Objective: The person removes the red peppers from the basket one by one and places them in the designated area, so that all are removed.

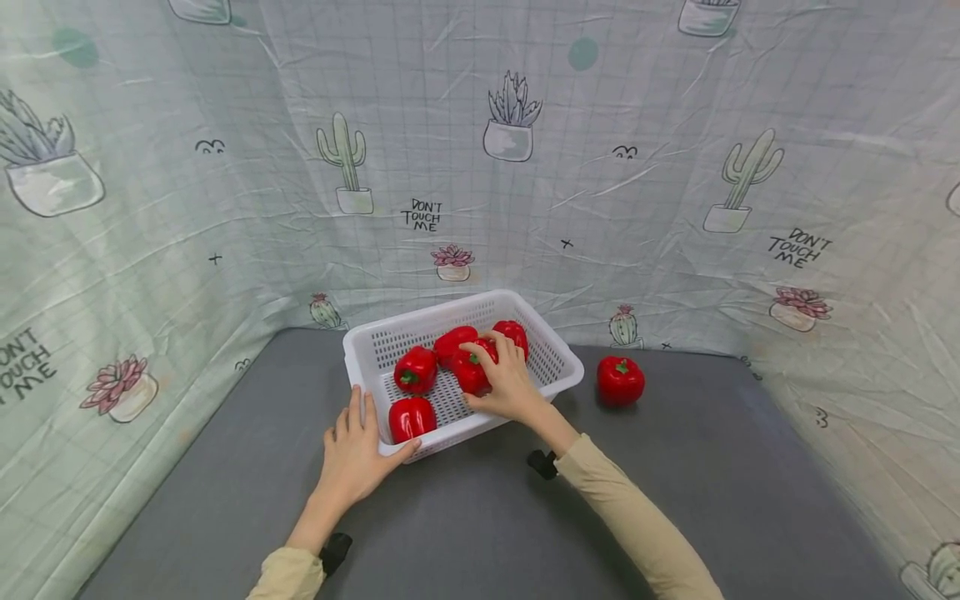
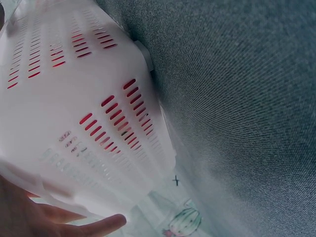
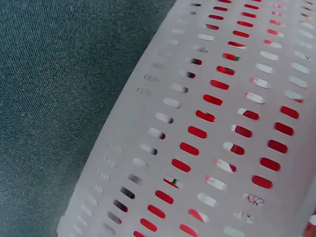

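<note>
Your right hand [image 1: 512, 382] holds a pepper [image 1: 471, 377] in curled fingers, likely firm, slippery, best gripped by its sides; your left hand [image 1: 354, 454], fingers spread, touches the basket [image 1: 465, 430].

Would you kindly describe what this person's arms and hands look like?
The left hand and right hand are bare, without gloves. Both sleeves are beige and wrinkled, and a small black object shows beside each wrist.

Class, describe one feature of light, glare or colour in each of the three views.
Head view: bright glare spots on the glossy red peppers; left wrist view: the left hand looks dim against the pale basket wall; right wrist view: the table takes a greenish tint.
</note>
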`<state>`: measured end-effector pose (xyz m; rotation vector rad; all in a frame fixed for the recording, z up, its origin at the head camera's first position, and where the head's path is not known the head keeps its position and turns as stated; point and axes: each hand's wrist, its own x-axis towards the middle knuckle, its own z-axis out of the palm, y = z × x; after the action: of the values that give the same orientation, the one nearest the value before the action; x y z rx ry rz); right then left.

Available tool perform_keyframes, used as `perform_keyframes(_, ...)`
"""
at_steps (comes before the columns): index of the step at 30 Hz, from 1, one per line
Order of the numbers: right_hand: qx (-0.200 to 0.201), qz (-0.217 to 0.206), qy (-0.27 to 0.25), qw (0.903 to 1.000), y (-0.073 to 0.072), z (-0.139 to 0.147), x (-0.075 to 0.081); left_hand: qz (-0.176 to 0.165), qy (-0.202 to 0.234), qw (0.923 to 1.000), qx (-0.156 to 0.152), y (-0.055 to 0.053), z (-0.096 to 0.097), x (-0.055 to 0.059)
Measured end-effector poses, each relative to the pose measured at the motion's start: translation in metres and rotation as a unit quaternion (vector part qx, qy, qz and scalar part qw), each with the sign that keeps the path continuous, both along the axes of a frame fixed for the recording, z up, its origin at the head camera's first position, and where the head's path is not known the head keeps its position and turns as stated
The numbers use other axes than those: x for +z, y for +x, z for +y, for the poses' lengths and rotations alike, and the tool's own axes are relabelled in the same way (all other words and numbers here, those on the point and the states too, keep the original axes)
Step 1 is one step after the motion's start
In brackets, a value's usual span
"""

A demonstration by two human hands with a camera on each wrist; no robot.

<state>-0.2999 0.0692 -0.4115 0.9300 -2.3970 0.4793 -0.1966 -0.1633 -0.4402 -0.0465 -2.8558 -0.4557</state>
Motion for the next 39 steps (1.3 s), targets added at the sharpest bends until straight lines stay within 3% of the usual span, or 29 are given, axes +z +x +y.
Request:
perform_keyframes(10,0.014,-0.016,-0.063,0.9978,0.015,0.016,0.013,-0.009,0.006,0.9999,0.001,0.000,0.001,0.001)
perform_keyframes(24,0.013,-0.004,-0.071,0.9974,0.028,0.045,0.024,-0.008,0.010,0.9999,-0.002,0.000,0.000,0.001)
perform_keyframes(39,-0.045,-0.006,-0.084,0.9954,0.047,0.089,0.019,0.000,0.003,1.0000,-0.003,0.000,0.000,0.001)
